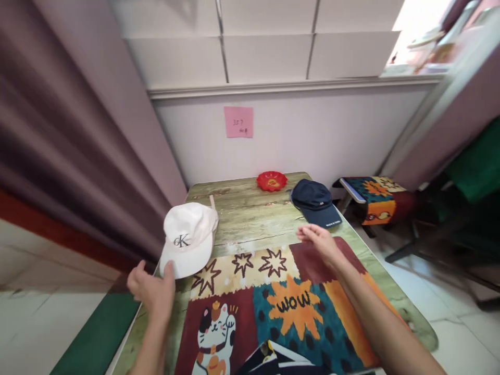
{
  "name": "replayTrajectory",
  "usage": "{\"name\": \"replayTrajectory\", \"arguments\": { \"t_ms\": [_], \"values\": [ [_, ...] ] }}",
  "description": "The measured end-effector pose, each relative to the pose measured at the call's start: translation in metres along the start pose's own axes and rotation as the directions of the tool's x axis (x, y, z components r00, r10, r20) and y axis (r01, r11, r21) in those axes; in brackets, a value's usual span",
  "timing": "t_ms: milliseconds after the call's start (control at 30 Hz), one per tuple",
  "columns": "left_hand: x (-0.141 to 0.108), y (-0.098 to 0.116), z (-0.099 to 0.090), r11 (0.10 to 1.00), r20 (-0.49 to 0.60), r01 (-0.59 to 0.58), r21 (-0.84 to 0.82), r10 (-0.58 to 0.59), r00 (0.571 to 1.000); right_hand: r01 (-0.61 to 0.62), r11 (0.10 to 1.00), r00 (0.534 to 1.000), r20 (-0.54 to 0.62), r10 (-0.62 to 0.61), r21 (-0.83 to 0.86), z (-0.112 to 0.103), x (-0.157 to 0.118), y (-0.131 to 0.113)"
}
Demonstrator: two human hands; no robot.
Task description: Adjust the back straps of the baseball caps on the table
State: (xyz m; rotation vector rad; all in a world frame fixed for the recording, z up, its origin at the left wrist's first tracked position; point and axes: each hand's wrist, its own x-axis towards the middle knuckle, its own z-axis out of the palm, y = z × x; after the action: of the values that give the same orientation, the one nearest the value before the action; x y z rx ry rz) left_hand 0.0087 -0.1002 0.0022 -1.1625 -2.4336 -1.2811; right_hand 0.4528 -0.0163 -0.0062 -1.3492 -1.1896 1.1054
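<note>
A white cap (187, 237) with black letters lies at the left side of the wooden-patterned table (250, 219). My left hand (152, 289) is at its brim, fingers apart, with the thumb close to the brim's edge; whether it touches is unclear. My right hand (317, 240) hovers over the mat's upper right part, just below a dark blue cap (314, 200); its fingers are drawn together, and anything between them is too small to make out. A colourful mat (234, 323) with a cat and "WOW" covers the near part of the table.
A red scalloped dish (272, 181) stands at the table's back edge. A pink note (239, 122) is on the wall behind. Dark folded cloth (279, 362) shows at the bottom edge. Curtains (78, 130) hang at left; a small stool (377, 198) stands at right.
</note>
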Motion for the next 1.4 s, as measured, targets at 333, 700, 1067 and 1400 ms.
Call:
{"name": "replayTrajectory", "arguments": {
  "t_ms": [333, 700, 1067, 1400],
  "values": [
    [-0.112, 0.03, 0.054, 0.794, 0.384, -0.593, -0.135, 0.593, 0.707, -0.112, 0.611, 0.893, -0.349, -0.283, -0.784, -0.056, 0.119, -0.034],
    [-0.106, 0.001, 0.076, 0.811, 0.413, -0.576, -0.099, 0.56, 0.718, -0.201, 0.53, 0.919, -0.345, -0.189, -0.824, -0.056, 0.142, -0.046],
    [-0.096, 0.051, 0.049, 0.867, 0.515, -0.255, -0.429, 0.466, 0.72, 0.308, 0.697, 0.877, -0.091, -0.472, -0.647, -0.079, 0.07, -0.145],
    [-0.052, 0.202, 0.038, 0.356, 0.946, 0.909, -0.216, 0.306, 0.105, 0.133, 0.988, 0.979, 0.145, -0.144, 0.081, 0.005, -0.001, -0.11]
  ]
}}
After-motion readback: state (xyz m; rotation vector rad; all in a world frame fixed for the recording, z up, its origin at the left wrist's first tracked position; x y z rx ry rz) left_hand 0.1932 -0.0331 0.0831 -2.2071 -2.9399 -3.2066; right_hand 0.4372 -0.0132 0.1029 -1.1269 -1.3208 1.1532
